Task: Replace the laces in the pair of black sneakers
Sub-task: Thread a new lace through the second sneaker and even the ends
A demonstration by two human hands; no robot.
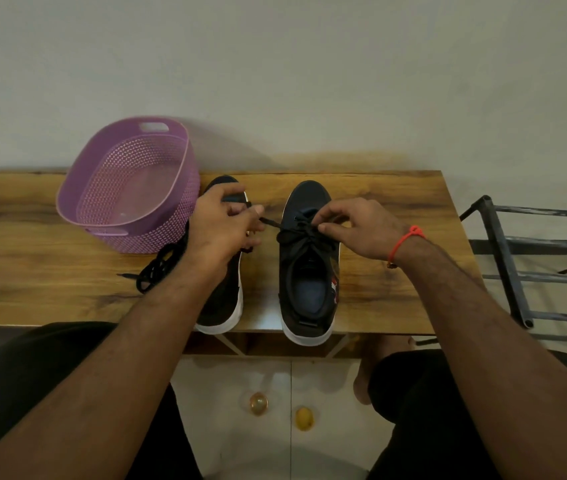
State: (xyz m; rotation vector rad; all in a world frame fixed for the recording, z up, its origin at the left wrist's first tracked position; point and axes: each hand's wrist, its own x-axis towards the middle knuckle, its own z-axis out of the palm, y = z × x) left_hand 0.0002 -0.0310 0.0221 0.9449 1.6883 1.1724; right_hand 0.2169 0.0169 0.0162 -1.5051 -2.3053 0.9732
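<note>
Two black sneakers with white soles stand side by side on the wooden table [33,299], toes toward the wall. The right sneaker [308,292] carries a black lace [297,233] across its eyelets. My right hand [361,226] pinches that lace over the shoe's tongue. My left hand [223,223] pinches the lace's free end, stretched out to the left. The left sneaker [223,303] lies mostly under my left forearm. A loose black lace [161,268] sits bunched on the table to its left.
A purple perforated plastic basket [171,209] stands at the back left, touching the left sneaker's toe area. A dark metal rack [514,265] stands off the table's right end. My knees are below the front edge.
</note>
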